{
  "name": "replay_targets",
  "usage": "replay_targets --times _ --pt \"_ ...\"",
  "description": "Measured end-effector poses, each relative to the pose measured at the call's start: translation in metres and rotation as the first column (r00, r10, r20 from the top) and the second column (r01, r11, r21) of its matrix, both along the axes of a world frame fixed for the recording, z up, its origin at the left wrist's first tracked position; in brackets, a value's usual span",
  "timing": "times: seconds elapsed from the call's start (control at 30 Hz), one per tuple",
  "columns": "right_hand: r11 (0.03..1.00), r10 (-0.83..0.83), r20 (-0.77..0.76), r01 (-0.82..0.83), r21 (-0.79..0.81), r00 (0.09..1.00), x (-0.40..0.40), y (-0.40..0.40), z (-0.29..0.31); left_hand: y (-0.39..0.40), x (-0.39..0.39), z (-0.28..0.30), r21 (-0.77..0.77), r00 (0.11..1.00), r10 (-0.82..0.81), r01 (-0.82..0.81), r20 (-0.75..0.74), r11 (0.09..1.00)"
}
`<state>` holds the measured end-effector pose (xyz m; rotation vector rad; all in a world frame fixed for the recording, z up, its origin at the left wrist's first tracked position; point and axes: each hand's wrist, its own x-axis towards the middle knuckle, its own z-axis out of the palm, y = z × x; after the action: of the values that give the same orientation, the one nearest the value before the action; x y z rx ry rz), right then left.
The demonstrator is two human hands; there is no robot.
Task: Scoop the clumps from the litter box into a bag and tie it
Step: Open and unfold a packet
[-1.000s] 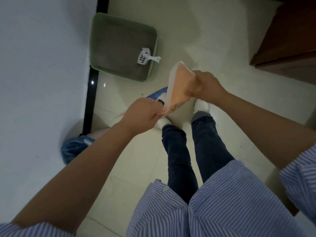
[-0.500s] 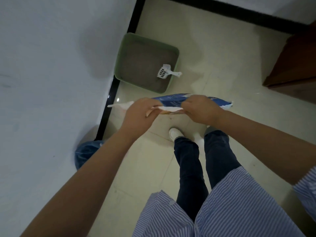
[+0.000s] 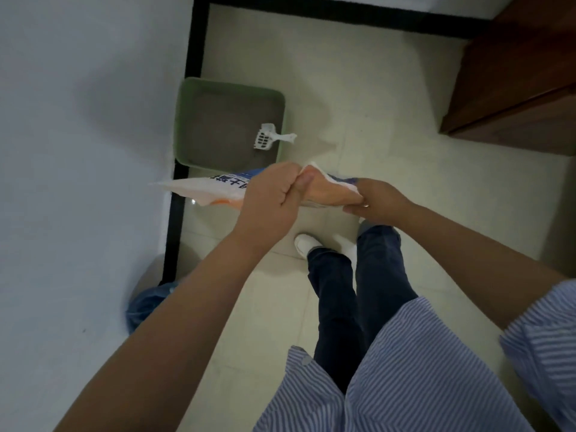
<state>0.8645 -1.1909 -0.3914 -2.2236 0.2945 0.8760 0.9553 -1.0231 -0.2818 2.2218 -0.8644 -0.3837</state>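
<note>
I hold a white, blue and orange plastic bag (image 3: 205, 189) stretched sideways at waist height. My left hand (image 3: 271, 198) grips its middle in a fist. My right hand (image 3: 378, 201) pinches the bag's right end. Beyond the bag, a green litter box (image 3: 184, 120) with grey litter sits on the floor against the wall. A white slotted scoop (image 3: 268, 140) lies in the box, its handle resting over the right rim.
A white wall (image 3: 78, 151) with black skirting runs along the left. A brown wooden cabinet (image 3: 514, 88) stands at the far right. A bin lined with a blue bag (image 3: 145, 302) is by the wall at my left. My feet stand on pale tiles.
The bag went from upright between my hands to lying sideways. My left hand has moved along it to the middle and my right hand has shifted to its right end. The view tilted up.
</note>
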Motion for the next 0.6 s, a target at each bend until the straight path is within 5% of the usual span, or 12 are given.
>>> replay_targets --times 0.13,0.23,0.33,0.43,0.53,0.6 --pt "0.976 0.189 -0.141 -0.202 -0.085 0.972 0.015 0.012 -0.017 0.019 0.017 0.017 0.148 0.978 0.086 -0.059 -0.189 0.987" --pt "0.952 0.297 -0.093 -0.303 -0.055 0.95 0.023 0.029 -0.019 0.035 0.044 0.021 0.445 0.972 0.118 -0.015 -0.204 0.895" --pt "0.895 0.436 -0.004 -0.435 -0.098 0.9 0.031 0.046 -0.022 0.055 0.065 0.019 0.784 0.967 -0.049 0.231 -0.249 0.577" --pt "0.792 0.598 0.05 -0.58 -0.188 0.8 0.041 0.056 -0.018 0.064 0.059 0.007 0.909 0.925 -0.222 0.356 -0.308 0.219" --pt "0.791 0.6 0.01 -0.592 -0.154 0.8 0.044 0.055 -0.014 0.056 0.036 -0.015 0.919 0.877 -0.361 0.378 -0.316 0.115" --pt "0.793 0.606 0.132 -0.583 -0.18 0.784 0.043 0.054 -0.009 0.048 0.02 -0.033 0.912 0.876 -0.359 0.39 -0.323 0.13"
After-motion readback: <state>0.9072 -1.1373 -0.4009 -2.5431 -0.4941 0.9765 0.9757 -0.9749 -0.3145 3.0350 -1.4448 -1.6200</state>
